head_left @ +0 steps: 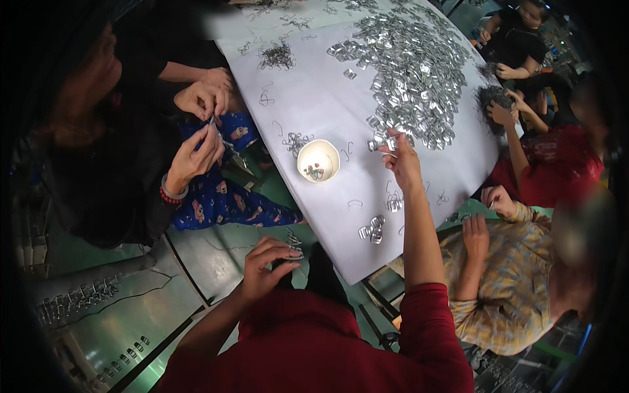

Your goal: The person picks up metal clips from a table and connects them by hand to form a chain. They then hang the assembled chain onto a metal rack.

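Observation:
My right hand [405,165] reaches over the white-covered table to the near edge of a big heap of small, flat, silver metal pieces [416,82], shaped like buckles. Its fingers close around one or more silver pieces [392,143] there; how many is hidden. Low in front of my body, off the table's edge, my left hand [267,263] is closed, pinching a small silver metal piece [295,254] between thumb and fingers. Beside my right forearm lie two small groups of silver pieces, one nearer group [372,230] and one farther group [394,202].
A white paper cup [318,161] with small bits inside stands near the table's left edge. Thin dark wire hooks [276,57] lie in clumps. At left, a co-worker's hands [200,141] handle a small part. Other co-workers sit along the right side, one in a plaid shirt [511,278].

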`<state>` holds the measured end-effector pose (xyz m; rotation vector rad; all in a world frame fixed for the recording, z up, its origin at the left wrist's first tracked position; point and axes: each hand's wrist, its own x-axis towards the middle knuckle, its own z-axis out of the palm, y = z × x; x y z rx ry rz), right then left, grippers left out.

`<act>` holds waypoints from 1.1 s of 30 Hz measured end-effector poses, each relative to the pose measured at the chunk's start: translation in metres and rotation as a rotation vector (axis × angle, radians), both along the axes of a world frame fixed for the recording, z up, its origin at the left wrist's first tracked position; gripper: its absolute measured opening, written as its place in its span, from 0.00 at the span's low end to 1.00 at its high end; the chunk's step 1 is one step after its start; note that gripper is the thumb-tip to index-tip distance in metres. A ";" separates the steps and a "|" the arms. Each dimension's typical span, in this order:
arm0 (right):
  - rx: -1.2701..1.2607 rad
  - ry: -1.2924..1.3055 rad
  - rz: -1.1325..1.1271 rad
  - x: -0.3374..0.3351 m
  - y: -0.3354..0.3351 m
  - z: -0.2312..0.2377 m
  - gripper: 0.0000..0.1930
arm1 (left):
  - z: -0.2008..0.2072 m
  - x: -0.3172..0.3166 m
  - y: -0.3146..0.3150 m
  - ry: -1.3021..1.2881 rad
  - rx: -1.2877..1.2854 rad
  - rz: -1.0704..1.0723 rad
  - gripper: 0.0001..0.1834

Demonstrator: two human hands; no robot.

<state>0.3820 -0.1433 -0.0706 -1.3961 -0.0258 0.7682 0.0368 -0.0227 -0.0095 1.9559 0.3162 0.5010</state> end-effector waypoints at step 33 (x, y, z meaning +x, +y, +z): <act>-0.348 -0.703 0.324 -0.307 -0.016 0.141 0.07 | 0.008 -0.061 0.006 -0.152 0.066 -0.244 0.11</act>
